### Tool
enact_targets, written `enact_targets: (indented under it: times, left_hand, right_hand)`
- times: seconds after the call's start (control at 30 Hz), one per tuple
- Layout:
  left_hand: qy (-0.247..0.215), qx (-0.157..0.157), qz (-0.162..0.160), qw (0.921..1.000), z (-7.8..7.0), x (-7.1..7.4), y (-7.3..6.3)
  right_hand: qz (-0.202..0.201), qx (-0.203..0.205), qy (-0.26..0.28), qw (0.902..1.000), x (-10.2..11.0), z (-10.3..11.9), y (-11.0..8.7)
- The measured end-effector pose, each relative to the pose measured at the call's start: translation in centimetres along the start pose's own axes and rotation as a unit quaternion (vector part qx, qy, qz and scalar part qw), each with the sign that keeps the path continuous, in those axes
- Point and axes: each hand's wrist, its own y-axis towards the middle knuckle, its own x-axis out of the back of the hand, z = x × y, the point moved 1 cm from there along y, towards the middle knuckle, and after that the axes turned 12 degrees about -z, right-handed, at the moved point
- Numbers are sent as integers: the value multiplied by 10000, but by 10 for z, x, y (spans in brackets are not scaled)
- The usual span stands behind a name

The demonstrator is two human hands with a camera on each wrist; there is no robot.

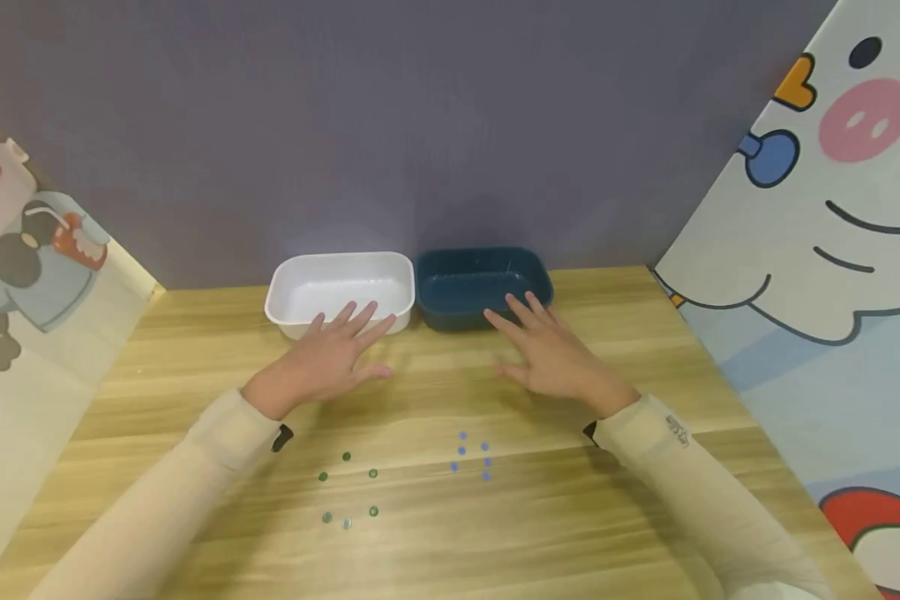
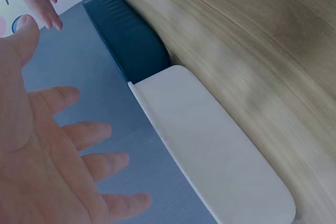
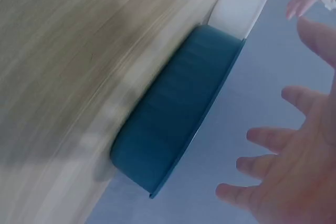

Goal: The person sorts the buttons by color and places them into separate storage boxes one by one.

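Observation:
My left hand [image 1: 322,362], fingers spread and holding nothing, hovers in front of the white bin [image 1: 281,287]. My right hand [image 1: 558,354] is likewise spread and holds nothing, close to the dark teal bin [image 1: 457,321]. Both bins stand side by side against the back wall, and their insides look bare in the head view. Nearer to me on the wooden table lie several small green discs [image 1: 373,511] in a loose ring. To their right is a group of several small blue discs [image 1: 487,462]. Each wrist view shows straight, parted fingers beside the bins' outer walls.
A grey panel [image 1: 420,125] rises right behind the bins. Cartoon-printed walls [image 1: 795,250] flank the wooden table [image 1: 540,533] on both sides. Dark straps [image 1: 282,437] show at the sleeve cuffs.

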Motion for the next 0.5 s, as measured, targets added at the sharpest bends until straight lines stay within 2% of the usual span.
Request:
enact_targets:
  times: [0.13,0.2,0.23,0.3,0.37,0.43,0.5]
  left_hand:
    - [-31,30,28,10000,0,-1,1]
    - [-55,55,72,9999,0,-2,1]
    - [-67,65,89,9999,1,-3,0]
    - [-83,71,102,9999,2,-3,0]
    - [-111,64,87,9999,3,-5,-1]
    - [-134,49,63,9999,4,-5,-2]
    - [-155,25,46,9999,4,-5,-3]
  right_hand:
    - [-254,-453,341,9981,-3,-9,2]
    - [-491,-903,781,9916,-5,-15,2]
    - [-647,-1180,1066,9851,-7,-18,3]
    - [-1002,-1760,1752,9635,-10,-25,5]
    - [-1386,-2240,2369,9351,-15,-33,8]
    - [-1671,-2603,2841,9075,-19,-42,9]
    - [-1801,-2836,3127,8884,-22,-49,10]
